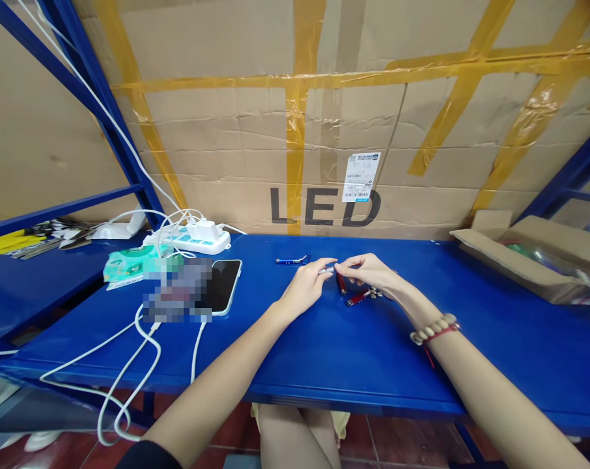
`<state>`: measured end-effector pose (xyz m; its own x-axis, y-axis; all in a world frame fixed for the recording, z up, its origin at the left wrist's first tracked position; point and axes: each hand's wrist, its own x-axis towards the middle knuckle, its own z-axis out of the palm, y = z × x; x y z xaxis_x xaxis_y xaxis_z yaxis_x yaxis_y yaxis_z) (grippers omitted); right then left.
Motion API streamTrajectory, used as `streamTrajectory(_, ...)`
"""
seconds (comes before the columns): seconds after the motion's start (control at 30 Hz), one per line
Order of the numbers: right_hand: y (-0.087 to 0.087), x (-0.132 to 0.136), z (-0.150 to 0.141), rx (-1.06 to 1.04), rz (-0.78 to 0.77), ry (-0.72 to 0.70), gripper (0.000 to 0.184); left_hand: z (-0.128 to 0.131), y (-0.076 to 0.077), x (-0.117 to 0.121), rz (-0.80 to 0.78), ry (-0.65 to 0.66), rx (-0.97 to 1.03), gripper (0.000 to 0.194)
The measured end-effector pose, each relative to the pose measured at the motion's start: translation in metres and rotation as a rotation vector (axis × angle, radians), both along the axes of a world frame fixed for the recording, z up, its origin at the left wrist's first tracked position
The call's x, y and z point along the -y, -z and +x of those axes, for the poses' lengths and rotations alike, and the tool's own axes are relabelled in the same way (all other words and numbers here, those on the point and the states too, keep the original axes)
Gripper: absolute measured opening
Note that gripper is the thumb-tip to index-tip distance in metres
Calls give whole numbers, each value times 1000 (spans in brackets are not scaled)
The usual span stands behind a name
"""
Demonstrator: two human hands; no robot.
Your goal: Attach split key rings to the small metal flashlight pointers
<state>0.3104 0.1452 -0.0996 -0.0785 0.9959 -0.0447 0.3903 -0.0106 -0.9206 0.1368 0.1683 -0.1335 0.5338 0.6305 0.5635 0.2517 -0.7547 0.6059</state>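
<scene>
My left hand [303,286] is closed around a small silver cylinder [327,269], which shows between its fingertips. From the other side, my right hand [368,268] pinches at the cylinder's right end, though its fingers partly cover what they grip. Below the right hand lie a red pen-like tube [342,284] and a second red tube [357,298] with small metal pieces [374,293] beside it. Behind the left hand, a slim blue metal tube [288,261] with a dark loop at its end rests on the blue table [295,365].
At left are a phone [226,286], a white power strip [204,241] with plugs, a green-white packet [129,266] and loose white cables [153,352]. An open cardboard box [529,267] stands at right. A large taped carton [256,150] walls off the back.
</scene>
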Motion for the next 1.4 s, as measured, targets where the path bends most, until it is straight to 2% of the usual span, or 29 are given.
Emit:
streamTrajectory(0.4,3,-3,-1,-46,-6,-5,37,0,-1,6,-8,-81,-176,26)
streamTrajectory(0.67,1,-4,0,-115,185,-60,47,6,-2,3,-147,-106,-98,24)
streamTrajectory(0.9,4,-7,6,0,390,-182,28,5,-6,3,-196,-113,-142,26)
streamTrajectory(1.13,-2,-4,6,78,473,-174,27,2,-5,4,-176,-34,-241,25)
streamTrajectory(1.4,3,-6,6,241,508,-194,26,-2,-2,5,-171,-58,-358,25)
